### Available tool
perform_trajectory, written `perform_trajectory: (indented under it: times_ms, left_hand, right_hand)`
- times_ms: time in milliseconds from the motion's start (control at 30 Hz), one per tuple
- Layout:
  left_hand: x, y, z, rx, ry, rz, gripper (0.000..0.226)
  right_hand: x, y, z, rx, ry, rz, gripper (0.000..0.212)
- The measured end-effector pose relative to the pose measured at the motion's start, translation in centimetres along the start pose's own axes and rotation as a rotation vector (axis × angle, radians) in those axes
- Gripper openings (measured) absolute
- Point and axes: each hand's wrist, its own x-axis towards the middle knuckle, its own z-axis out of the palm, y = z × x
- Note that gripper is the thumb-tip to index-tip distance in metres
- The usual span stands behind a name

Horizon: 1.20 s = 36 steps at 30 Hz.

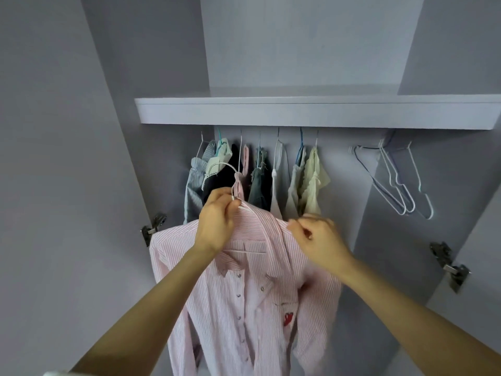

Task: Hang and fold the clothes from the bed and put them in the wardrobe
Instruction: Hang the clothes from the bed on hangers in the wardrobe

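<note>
You stand at the open wardrobe (81, 131) with a pink striped shirt (244, 308) raised in front of you, already dressed on a white hanger (245, 208) and hanging free below your hands, its front buttoned and a small red motif on the chest. Your left hand (217, 221) pinches the hanger at its neck, fingers curled round the wire just under the hook (222, 166), which keeps the hook turned upward and ready for the rail hidden beneath the shelf (311, 112). Your right hand (317, 237) is slightly blurred; its fingers are curled and seem to pinch the collar (273, 226) at the shoulder, likely to seat the fabric squarely on the hanger so it does not slide off when lifted. Behind the shirt, a row of hung garments (257, 180) crowds the left part of the rail, while a cluster of empty hangers (398, 183) hangs well apart to the right, leaving a bare stretch of rail between them. That gap looks like the natural place for this shirt. The hanging step appears nearly done for this piece: the hook is near the rail but not yet on it.
</note>
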Motion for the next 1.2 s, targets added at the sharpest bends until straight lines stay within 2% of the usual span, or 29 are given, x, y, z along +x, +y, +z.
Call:
perform_trajectory:
  times_ms: [67, 100, 233, 300, 400, 500, 600, 667, 733, 833, 933, 1033, 1200]
  left_hand:
    - [0.2, -0.1, -0.5, -0.037, -0.014, -0.008, 0.02]
    - [0.4, -0.1, -0.7, -0.053, -0.02, -0.007, 0.02]
    - [0.8, 0.4, -0.5, -0.133, -0.034, -0.009, 0.018]
    - [0.9, 0.5, 0.0, -0.167, -0.051, -0.014, 0.019]
    - [0.5, 0.9, 1.5, -0.233, -0.076, -0.041, 0.016]
    - [-1.2, 1.9, 4.6, -0.342, -0.111, -0.072, 0.006]
    - [-3.4, 3.4, 7.4, -0.395, -0.121, -0.031, 0.015]
    - [-4.5, 4.0, 9.1, -0.36, -0.161, 0.033, 0.015]
    - [-5.2, 3.8, 10.6, -0.319, -0.226, 0.054, 0.012]
    - [-5.7, 3.2, 12.8, -0.221, -0.373, -0.005, 0.018]
    - [-6.1, 2.7, 14.6, -0.166, -0.494, -0.022, 0.023]
    - [-5.9, 2.3, 16.0, -0.13, -0.567, 0.0, 0.024]
    - [-5.5, 2.7, 17.8, -0.099, -0.696, 0.05, 0.026]
  right_hand:
    - [0.2, 1.7, -0.4, -0.197, 0.09, -0.053, 0.029]
    - [0.4, 2.4, -0.5, -0.245, 0.045, -0.078, 0.029]
    - [0.0, 3.3, -0.5, -0.225, -0.343, -0.084, 0.018]
    - [-1.1, 3.1, -0.1, -0.193, -0.306, -0.052, 0.025]
    - [-3.9, 3.5, 0.1, -0.136, -0.116, 0.016, 0.033]
    - [-7.9, 3.9, -0.2, -0.11, -0.024, 0.207, 0.028]
    - [-11.7, 4.9, -0.9, -0.045, -0.059, 0.457, 0.032]
    - [-13.6, 5.8, -1.8, -0.124, -0.08, 0.589, 0.036]
    - [-15.2, 6.9, -2.9, -0.265, -0.071, 0.637, 0.037]
    - [-17.5, 8.0, -5.6, -0.325, -0.06, 0.685, 0.035]
    - [-19.5, 7.9, -7.7, -0.374, -0.156, 0.798, 0.037]
    - [-21.2, 7.5, -8.7, -0.544, -0.22, 0.898, 0.04]
    - [-22.6, 6.1, -10.0, -0.696, -0.168, 1.104, 0.043]
